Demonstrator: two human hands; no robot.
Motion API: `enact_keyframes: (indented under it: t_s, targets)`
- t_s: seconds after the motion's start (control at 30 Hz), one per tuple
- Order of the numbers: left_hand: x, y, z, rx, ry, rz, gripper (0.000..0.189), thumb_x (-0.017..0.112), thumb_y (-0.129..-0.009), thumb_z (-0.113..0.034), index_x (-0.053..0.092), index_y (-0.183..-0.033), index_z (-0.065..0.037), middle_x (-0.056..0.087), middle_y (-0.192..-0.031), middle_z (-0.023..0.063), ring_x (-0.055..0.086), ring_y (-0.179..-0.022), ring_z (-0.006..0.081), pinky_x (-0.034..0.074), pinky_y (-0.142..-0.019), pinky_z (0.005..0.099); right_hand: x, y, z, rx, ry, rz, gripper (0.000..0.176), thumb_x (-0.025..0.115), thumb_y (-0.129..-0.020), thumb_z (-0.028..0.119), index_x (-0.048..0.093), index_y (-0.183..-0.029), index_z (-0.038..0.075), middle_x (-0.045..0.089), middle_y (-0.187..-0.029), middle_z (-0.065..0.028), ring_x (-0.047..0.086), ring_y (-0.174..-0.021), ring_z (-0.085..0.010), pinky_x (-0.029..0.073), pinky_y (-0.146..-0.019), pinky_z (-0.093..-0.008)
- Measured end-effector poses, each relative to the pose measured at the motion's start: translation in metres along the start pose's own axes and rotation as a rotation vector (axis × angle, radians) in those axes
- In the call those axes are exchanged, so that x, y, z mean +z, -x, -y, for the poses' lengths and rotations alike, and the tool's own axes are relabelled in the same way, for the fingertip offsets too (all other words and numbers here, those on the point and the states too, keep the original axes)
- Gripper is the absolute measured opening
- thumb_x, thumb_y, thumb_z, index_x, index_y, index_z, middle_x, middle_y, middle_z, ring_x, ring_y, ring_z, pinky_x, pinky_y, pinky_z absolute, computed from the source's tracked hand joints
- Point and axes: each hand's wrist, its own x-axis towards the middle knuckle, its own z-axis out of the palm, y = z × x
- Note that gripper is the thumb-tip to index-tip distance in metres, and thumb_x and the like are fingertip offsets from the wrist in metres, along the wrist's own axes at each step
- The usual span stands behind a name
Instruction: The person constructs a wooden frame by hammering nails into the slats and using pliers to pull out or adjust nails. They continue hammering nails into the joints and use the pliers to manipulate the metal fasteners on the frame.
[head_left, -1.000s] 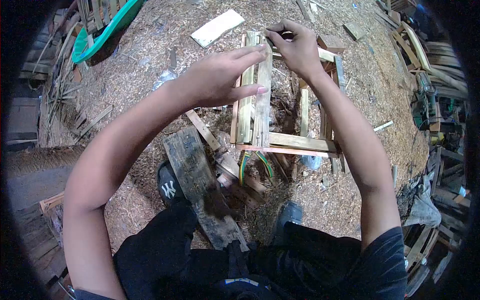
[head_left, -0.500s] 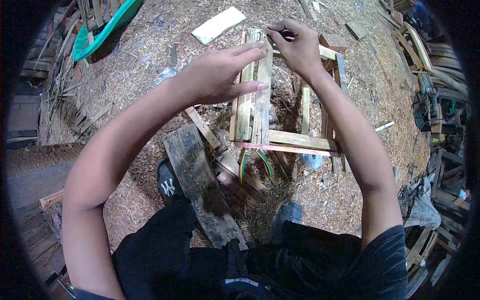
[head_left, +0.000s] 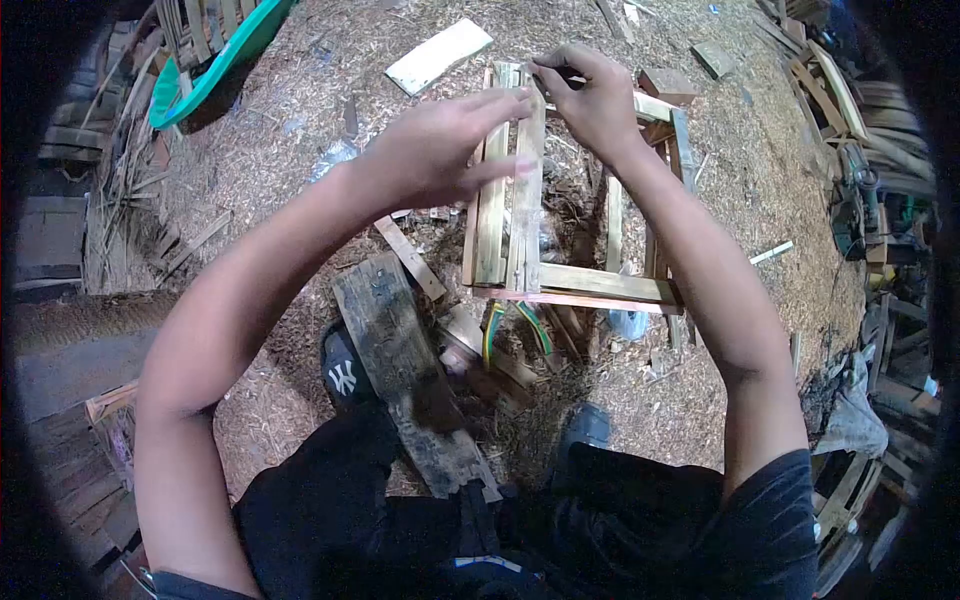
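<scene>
A crate-like wooden frame made of slats (head_left: 526,215) lies on the ground before me. My left hand (head_left: 440,145) is over its left slats, fingers and thumb stretched apart and a little blurred; it grips nothing visible. At the far end of the same slats, my right hand (head_left: 597,100) has thumb and forefinger pinched together. Whatever is between those fingertips is too small to make out. Pliers with green and yellow handles (head_left: 490,335) lie by the frame's near edge, their jaws hidden under it.
A dark weathered plank (head_left: 395,350) slopes between my feet, beside wood offcuts (head_left: 410,258). A pale board (head_left: 438,56) and a wood block (head_left: 667,86) lie farther off on the shavings. A green basin rim (head_left: 215,80) is at upper left, with stacked wood (head_left: 890,110) at right.
My left hand has shifted slightly and looks more blurred. The right hand keeps its pinch at the slats' far end. The whole view has moved a little.
</scene>
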Motion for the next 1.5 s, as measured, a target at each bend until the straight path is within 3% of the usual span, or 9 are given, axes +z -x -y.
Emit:
enact_keyframes:
  t_s: [0.1, 0.13, 0.2, 0.27, 0.43, 0.87, 1.27, 1.33, 1.5]
  targets:
    - [0.0, -0.02, 0.012, -0.18, 0.142, -0.055, 0.033, 0.067, -0.1, -0.027, 0.07, -0.125, -0.006, 0.074, -0.119, 0.0164, 0.072, -0.109, 0.0328, 0.056, -0.096, 0.0413, -0.003, 0.001, -0.001, -0.028, 0.105, 0.026, 0.014, 0.079, -0.089, 0.009, 0.074, -0.098, -0.001, 0.074, -0.089, -0.0142, 0.075, -0.079, -0.0209, 0.057, -0.072, -0.0319]
    - [0.001, -0.026, 0.013, -0.248, 0.167, -0.097, 0.026, 0.066, -0.1, -0.025, 0.074, -0.117, -0.007, 0.077, -0.104, 0.0153, 0.075, -0.094, 0.0282, 0.056, -0.086, 0.0396, -0.003, 0.001, 0.001, -0.042, 0.086, 0.012, 0.013, 0.079, -0.089, 0.007, 0.074, -0.098, -0.001, 0.074, -0.089, -0.0144, 0.074, -0.078, -0.0215, 0.057, -0.072, -0.0322]
    - [0.003, -0.035, 0.016, -0.239, 0.143, -0.147, 0.027, 0.067, -0.1, -0.027, 0.074, -0.117, -0.008, 0.077, -0.102, 0.0154, 0.075, -0.091, 0.0269, 0.057, -0.084, 0.039, -0.003, 0.001, 0.004, -0.057, 0.066, -0.002, 0.013, 0.078, -0.089, 0.006, 0.073, -0.097, -0.002, 0.073, -0.089, -0.0146, 0.074, -0.077, -0.022, 0.057, -0.072, -0.0324]
    - [0.006, -0.043, 0.019, -0.23, 0.119, -0.196, 0.028, 0.068, -0.099, -0.028, 0.075, -0.117, -0.009, 0.077, -0.101, 0.0154, 0.075, -0.088, 0.0255, 0.057, -0.082, 0.0384, -0.003, 0.001, 0.006, -0.017, 0.028, -0.014, 0.009, 0.075, -0.087, 0.009, 0.072, -0.09, 0.001, 0.071, -0.088, -0.0147, 0.071, -0.084, -0.0349, 0.056, -0.076, -0.0435]
    - [0.015, -0.054, 0.029, -0.32, 0.117, -0.269, 0.03, 0.074, -0.094, -0.031, 0.079, -0.114, -0.009, 0.078, -0.095, 0.0168, 0.077, -0.082, 0.0254, 0.059, -0.077, 0.0382, -0.007, 0.003, 0.009, -0.002, -0.027, -0.006, 0.011, 0.068, -0.09, 0.01, 0.071, -0.09, -0.001, 0.069, -0.087, -0.0174, 0.07, -0.082, -0.0368, 0.055, -0.073, -0.0429]
    - [0.022, -0.058, 0.035, -0.349, 0.183, -0.264, 0.028, 0.076, -0.094, -0.028, 0.08, -0.113, -0.009, 0.079, -0.097, 0.014, 0.076, -0.083, 0.0208, 0.059, -0.077, 0.0347, -0.008, 0.004, 0.004, -0.053, -0.115, -0.06, 0.021, 0.061, -0.098, 0.013, 0.072, -0.094, -0.004, 0.068, -0.086, -0.0196, 0.07, -0.081, -0.0377, 0.053, -0.072, -0.0415]
    - [0.03, -0.058, 0.052, -0.183, 0.224, -0.315, 0.02, 0.078, -0.092, -0.022, 0.081, -0.102, -0.005, 0.076, -0.1, 0.0063, 0.073, -0.088, 0.0201, 0.057, -0.08, 0.0344, -0.009, 0.005, 0.005, -0.067, -0.098, -0.07, 0.019, 0.063, -0.097, 0.012, 0.074, -0.092, -0.003, 0.07, -0.085, -0.0173, 0.071, -0.078, -0.0339, 0.054, -0.07, -0.0403]
    - [0.03, -0.06, 0.056, 0.045, -0.082, -0.442, 0.018, 0.079, -0.09, -0.02, 0.082, -0.101, -0.006, 0.077, -0.102, 0.0068, 0.073, -0.089, 0.0224, 0.058, -0.084, 0.0357, -0.009, 0.005, 0.006, -0.07, -0.109, -0.072, 0.019, 0.064, -0.096, 0.012, 0.074, -0.091, -0.004, 0.07, -0.084, -0.0174, 0.072, -0.078, -0.034, 0.054, -0.07, -0.0404]
    - [0.035, -0.058, 0.05, -0.016, 0.028, -0.442, 0.019, 0.079, -0.089, -0.019, 0.082, -0.104, -0.007, 0.078, -0.107, 0.0088, 0.074, -0.097, 0.0238, 0.059, -0.09, 0.0359, -0.009, 0.006, 0.007, -0.035, -0.125, -0.062, 0.02, 0.064, -0.096, 0.012, 0.073, -0.09, -0.004, 0.07, -0.084, -0.0177, 0.072, -0.079, -0.0346, 0.054, -0.071, -0.0409]
